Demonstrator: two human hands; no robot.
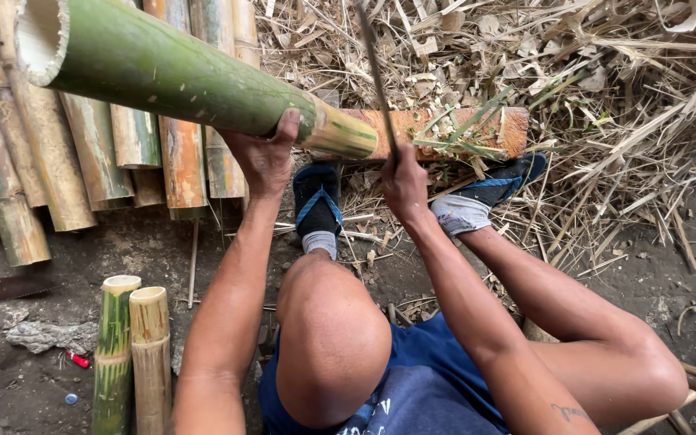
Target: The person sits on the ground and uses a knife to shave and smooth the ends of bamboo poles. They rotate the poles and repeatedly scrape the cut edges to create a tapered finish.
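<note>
Far out past the left fingers, two short cut bamboo sections [132, 354] standing side by side on the dirt floor [18, 379], parked out of the way by the look of it. Above those, a row of old bamboo poles [82, 153], roughly eight, hard to count exactly since a few hide behind others. Then the left hand [263, 157], fingers [287, 127] curled up around the underside of the big green bamboo culm [179, 76], clamped on it, probably to steady it and keep it from rolling. Culm's near end resting on an orange wooden block [445, 129] just right of those fingers, hollow far end sticking up toward the camera, so the block likely works as a chopping rest. Right hand [404, 184] next, fingers closed tight round the handle of one long thin blade [376, 80], raised upright just beside the culm's end, looks like a chopping grip. Below the right fingers, two feet in blue sandals [317, 201], one near each hand, the right one close against the block, maybe bracing it. Further right, just a heap of dry bamboo scraps [606, 105].
</note>
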